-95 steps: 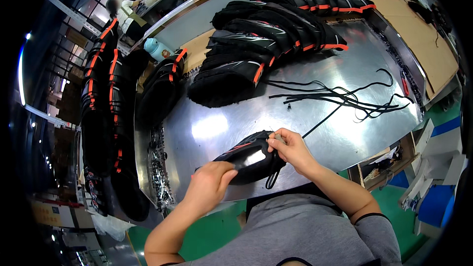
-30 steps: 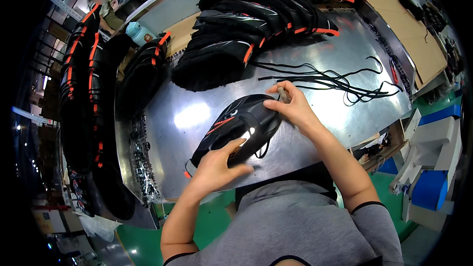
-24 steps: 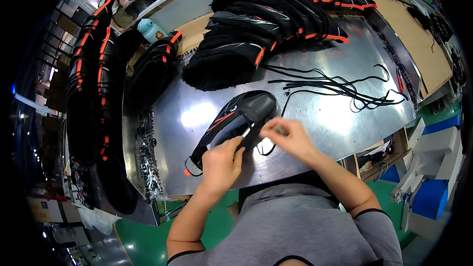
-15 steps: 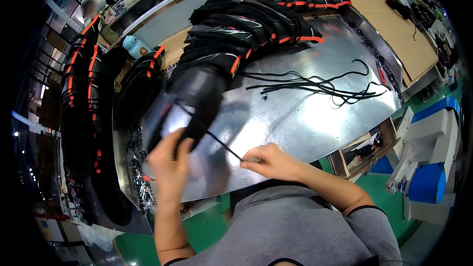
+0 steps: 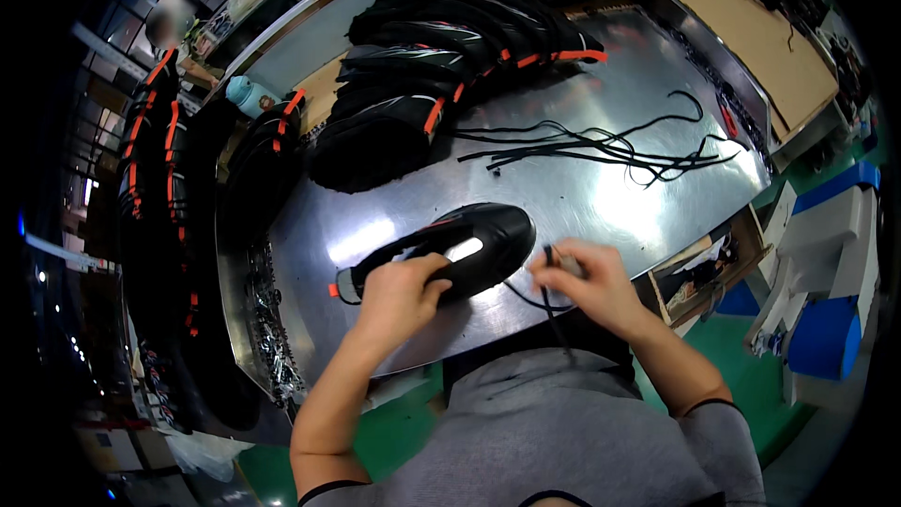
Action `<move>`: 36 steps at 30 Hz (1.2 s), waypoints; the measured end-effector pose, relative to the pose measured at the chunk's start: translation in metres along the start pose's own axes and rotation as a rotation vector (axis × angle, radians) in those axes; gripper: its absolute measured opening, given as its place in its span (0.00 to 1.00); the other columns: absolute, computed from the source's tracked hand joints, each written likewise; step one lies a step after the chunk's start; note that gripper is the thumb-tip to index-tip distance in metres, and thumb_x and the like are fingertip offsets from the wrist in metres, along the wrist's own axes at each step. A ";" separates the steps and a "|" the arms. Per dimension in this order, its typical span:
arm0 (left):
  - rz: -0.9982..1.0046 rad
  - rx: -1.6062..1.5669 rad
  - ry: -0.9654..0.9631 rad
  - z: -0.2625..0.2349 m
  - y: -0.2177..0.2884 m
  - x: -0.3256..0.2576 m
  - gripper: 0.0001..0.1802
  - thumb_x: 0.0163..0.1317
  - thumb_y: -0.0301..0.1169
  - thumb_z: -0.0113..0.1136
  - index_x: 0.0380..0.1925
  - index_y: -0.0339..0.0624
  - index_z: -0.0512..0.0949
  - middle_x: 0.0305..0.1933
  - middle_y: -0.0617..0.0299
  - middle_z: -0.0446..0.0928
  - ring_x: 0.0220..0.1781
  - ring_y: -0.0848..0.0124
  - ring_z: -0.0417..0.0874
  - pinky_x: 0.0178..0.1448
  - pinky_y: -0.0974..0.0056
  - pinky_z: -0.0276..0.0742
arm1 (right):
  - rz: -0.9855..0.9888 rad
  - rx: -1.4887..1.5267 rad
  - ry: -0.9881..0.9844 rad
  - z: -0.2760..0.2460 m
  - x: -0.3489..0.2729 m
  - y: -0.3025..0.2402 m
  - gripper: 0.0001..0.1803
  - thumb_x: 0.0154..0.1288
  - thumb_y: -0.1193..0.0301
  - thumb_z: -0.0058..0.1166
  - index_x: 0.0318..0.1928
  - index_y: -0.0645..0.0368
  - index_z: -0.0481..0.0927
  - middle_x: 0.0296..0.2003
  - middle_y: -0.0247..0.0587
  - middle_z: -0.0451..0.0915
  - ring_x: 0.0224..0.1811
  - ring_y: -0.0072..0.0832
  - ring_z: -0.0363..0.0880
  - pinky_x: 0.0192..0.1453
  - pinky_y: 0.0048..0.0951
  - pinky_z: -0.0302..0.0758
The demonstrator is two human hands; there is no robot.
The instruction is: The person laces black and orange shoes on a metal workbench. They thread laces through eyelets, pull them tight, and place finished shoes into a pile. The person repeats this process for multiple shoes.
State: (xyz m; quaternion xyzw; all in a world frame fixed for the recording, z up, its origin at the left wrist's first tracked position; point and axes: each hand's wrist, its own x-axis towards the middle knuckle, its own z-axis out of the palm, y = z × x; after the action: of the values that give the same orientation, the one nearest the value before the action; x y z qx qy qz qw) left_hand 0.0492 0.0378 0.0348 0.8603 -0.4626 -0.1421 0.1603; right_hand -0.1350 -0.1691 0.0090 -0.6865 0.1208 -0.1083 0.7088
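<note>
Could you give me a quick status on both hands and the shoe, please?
Left hand gripping black shoe on metal table. Right hand pinching black lace beside the shoe's toe. Loose laces and shoe rows lie beyond, clear of hands.

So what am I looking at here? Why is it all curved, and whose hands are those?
It is one view from a wide fisheye camera on a person's head, looking down, so straight edges bend. The left hand presses on a black shoe lying on a shiny metal table. The right hand pinches a black lace. Loose black laces lie farther out, and rows of black shoes with orange trim line the table's far edge.
</note>
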 end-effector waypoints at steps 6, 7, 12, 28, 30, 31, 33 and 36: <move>-0.025 -0.063 -0.077 -0.004 0.011 0.006 0.15 0.65 0.36 0.64 0.49 0.42 0.83 0.43 0.50 0.85 0.43 0.51 0.86 0.47 0.54 0.80 | -0.052 0.136 0.103 0.021 0.063 0.019 0.06 0.65 0.75 0.64 0.40 0.64 0.84 0.35 0.35 0.87 0.38 0.17 0.82 0.45 0.21 0.77; -0.029 -0.094 -0.048 -0.004 0.011 0.006 0.15 0.66 0.35 0.64 0.49 0.40 0.83 0.43 0.49 0.86 0.43 0.52 0.87 0.48 0.55 0.80 | -0.051 0.162 0.108 0.024 0.071 0.023 0.06 0.65 0.74 0.64 0.39 0.64 0.83 0.34 0.35 0.87 0.37 0.17 0.80 0.44 0.22 0.76; -0.027 -0.047 -0.024 -0.001 0.028 0.024 0.16 0.66 0.38 0.65 0.46 0.38 0.84 0.40 0.49 0.86 0.39 0.52 0.87 0.45 0.56 0.80 | -0.155 0.251 0.160 0.027 0.097 0.032 0.07 0.64 0.72 0.64 0.37 0.65 0.83 0.31 0.37 0.86 0.34 0.19 0.82 0.43 0.23 0.77; -0.175 0.107 -0.049 0.027 0.034 0.060 0.15 0.64 0.41 0.66 0.29 0.39 0.82 0.23 0.49 0.79 0.27 0.50 0.81 0.34 0.53 0.74 | -0.017 -0.172 -0.010 0.005 0.039 0.048 0.12 0.72 0.68 0.54 0.44 0.66 0.72 0.28 0.52 0.84 0.32 0.50 0.85 0.39 0.45 0.77; -0.180 0.073 -0.052 0.028 0.032 0.062 0.15 0.65 0.40 0.66 0.29 0.38 0.82 0.23 0.48 0.78 0.26 0.50 0.80 0.34 0.52 0.74 | -0.036 -0.285 -0.020 0.009 0.035 0.051 0.09 0.73 0.70 0.53 0.43 0.64 0.73 0.28 0.48 0.85 0.32 0.45 0.86 0.38 0.40 0.78; -0.183 0.057 -0.054 0.028 0.031 0.062 0.15 0.65 0.39 0.66 0.29 0.38 0.81 0.23 0.48 0.78 0.26 0.50 0.80 0.34 0.52 0.74 | -0.045 -0.341 -0.024 0.010 0.033 0.052 0.08 0.73 0.70 0.53 0.43 0.63 0.74 0.29 0.46 0.85 0.32 0.42 0.86 0.38 0.38 0.79; -0.170 0.056 -0.055 0.028 0.030 0.062 0.16 0.65 0.39 0.65 0.28 0.36 0.81 0.23 0.47 0.78 0.25 0.50 0.79 0.34 0.52 0.73 | -0.052 -0.382 -0.028 0.010 0.036 0.050 0.08 0.72 0.70 0.54 0.43 0.63 0.74 0.28 0.48 0.85 0.32 0.47 0.85 0.38 0.41 0.79; -0.167 0.055 -0.059 0.028 0.029 0.062 0.16 0.65 0.39 0.65 0.28 0.36 0.80 0.23 0.47 0.78 0.26 0.50 0.79 0.34 0.52 0.73 | -0.070 -0.418 -0.036 0.011 0.038 0.051 0.08 0.72 0.70 0.54 0.43 0.63 0.74 0.27 0.48 0.84 0.32 0.48 0.85 0.37 0.43 0.78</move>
State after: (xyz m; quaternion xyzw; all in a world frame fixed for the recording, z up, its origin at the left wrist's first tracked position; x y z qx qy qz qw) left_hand 0.0499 -0.0338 0.0156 0.8955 -0.3973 -0.1673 0.1105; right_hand -0.0963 -0.1690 -0.0421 -0.8241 0.1039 -0.0932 0.5490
